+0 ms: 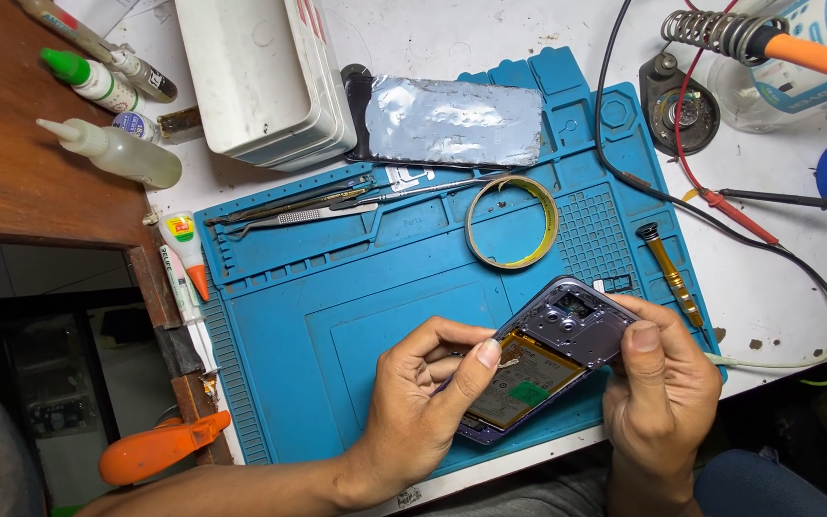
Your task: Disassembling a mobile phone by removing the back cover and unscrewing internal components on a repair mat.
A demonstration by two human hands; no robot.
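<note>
An opened purple phone (552,352) with its back cover off shows a battery and camera openings. It is held tilted above the front edge of the blue repair mat (337,316). My left hand (428,402) grips its lower end, thumb and forefinger pinching at the battery's edge. My right hand (658,393) clasps the phone's upper end, thumb resting on the frame beside the camera section.
On the mat lie a roll of tape (512,221), tweezers and thin metal tools (299,206), a silvery phone panel (452,122) and a gold screwdriver (670,273). A white box (260,77), glue bottles (117,153), cables and a soldering iron stand (758,38) surround it.
</note>
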